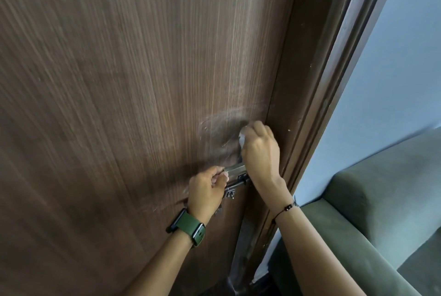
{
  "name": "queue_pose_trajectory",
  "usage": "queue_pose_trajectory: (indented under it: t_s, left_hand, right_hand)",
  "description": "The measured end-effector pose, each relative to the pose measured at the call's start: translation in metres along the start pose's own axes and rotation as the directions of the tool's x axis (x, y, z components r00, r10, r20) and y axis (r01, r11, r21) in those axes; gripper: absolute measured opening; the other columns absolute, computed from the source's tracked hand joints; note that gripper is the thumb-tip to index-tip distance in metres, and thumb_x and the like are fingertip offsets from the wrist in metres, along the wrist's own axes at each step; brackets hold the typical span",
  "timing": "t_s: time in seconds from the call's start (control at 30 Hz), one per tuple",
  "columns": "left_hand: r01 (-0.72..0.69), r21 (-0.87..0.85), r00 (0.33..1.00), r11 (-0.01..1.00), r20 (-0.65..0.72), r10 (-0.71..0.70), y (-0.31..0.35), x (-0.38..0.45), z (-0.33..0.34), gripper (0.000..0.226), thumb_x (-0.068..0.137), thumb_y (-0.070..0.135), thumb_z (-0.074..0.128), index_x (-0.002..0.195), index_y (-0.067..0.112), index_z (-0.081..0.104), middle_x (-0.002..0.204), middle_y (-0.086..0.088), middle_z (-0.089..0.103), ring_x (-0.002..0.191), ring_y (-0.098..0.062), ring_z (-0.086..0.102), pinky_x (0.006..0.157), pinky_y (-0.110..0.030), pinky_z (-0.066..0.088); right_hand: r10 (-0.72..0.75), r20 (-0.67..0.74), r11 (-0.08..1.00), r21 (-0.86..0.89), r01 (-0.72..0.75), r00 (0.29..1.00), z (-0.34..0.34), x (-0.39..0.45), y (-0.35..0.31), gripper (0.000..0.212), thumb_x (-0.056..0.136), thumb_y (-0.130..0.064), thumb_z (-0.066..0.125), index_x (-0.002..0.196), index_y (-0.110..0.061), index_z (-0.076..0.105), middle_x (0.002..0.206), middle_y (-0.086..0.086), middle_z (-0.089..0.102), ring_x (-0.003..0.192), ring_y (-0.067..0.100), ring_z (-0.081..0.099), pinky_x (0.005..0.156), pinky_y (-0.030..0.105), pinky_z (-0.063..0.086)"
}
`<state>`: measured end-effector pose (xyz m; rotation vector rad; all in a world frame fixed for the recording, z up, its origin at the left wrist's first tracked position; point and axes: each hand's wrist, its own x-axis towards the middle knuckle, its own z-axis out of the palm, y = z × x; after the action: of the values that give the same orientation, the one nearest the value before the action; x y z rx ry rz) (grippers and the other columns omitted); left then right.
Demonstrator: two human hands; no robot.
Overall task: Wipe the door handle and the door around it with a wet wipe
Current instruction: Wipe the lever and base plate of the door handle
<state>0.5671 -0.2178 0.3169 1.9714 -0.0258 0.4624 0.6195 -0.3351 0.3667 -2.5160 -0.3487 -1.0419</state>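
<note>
Brown wood-grain door [143,81] fills the view, smeared above the metal door handle [235,168]. Left hand [206,192] is curled tight around the handle's end; right hand [260,150] is closed on a white wet wipe [242,139], pressing it against the door just above the handle
</note>
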Motion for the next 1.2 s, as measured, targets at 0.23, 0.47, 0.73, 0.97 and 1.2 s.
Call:
queue_pose_trajectory:
  t_s: [0.23,0.47,0.73,0.97,1.2]
  left_hand:
    - [-0.039,0.074,0.999,0.997,0.011,0.038,-0.003,0.0,-0.009,0.02,0.084,0.009,0.059,0.102,0.004,0.067,0.087,-0.01,0.074,0.075,-0.009,0.064,0.063,0.004,0.039]
    - [-0.102,0.111,0.995,0.989,-0.004,0.103,0.008,0.002,-0.002,0.016,0.084,0.016,0.061,0.084,0.003,0.07,0.073,-0.015,0.072,0.066,-0.023,0.067,0.063,-0.04,0.056]
    - [-0.127,0.153,0.992,0.98,0.007,0.127,0.008,0.003,0.0,0.018,0.086,0.017,0.059,0.081,0.002,0.069,0.071,-0.014,0.071,0.065,-0.026,0.066,0.063,-0.042,0.054]
    - [-0.134,0.145,0.991,0.98,0.02,0.133,0.007,0.003,-0.001,0.016,0.086,0.016,0.06,0.084,0.004,0.07,0.073,-0.013,0.072,0.065,-0.022,0.066,0.063,-0.037,0.055]
    - [-0.135,0.138,0.991,0.981,0.012,0.135,0.004,0.003,-0.001,0.017,0.086,0.017,0.06,0.088,0.004,0.07,0.076,-0.014,0.073,0.069,-0.026,0.068,0.065,-0.041,0.056]
  right_hand:
    - [0.239,-0.114,0.969,0.094,-0.229,0.964,-0.003,0.008,0.005,0.016,0.085,0.005,0.054,0.088,-0.001,0.069,0.099,0.017,0.066,0.078,0.033,0.065,0.066,0.029,0.048]
    - [0.332,-0.012,0.943,-0.014,-0.333,0.943,-0.004,0.013,0.007,0.017,0.092,-0.004,0.051,0.105,-0.001,0.063,0.102,0.018,0.068,0.084,0.033,0.067,0.071,0.036,0.054]
    - [0.487,0.117,0.872,-0.13,-0.473,0.865,-0.002,0.009,0.005,0.016,0.091,-0.008,0.051,0.103,-0.002,0.059,0.102,0.018,0.068,0.091,0.037,0.065,0.066,0.036,0.049]
    - [0.313,-0.116,0.95,0.051,-0.309,0.943,-0.001,0.008,0.005,0.019,0.091,-0.004,0.046,0.095,-0.003,0.065,0.098,0.015,0.065,0.087,0.032,0.061,0.066,0.036,0.048]
    - [-0.172,-0.124,0.985,-0.015,0.171,0.977,0.001,0.001,0.018,0.011,0.081,0.008,0.06,0.088,0.005,0.068,0.087,0.018,0.063,0.077,0.032,0.058,0.056,0.032,0.051]
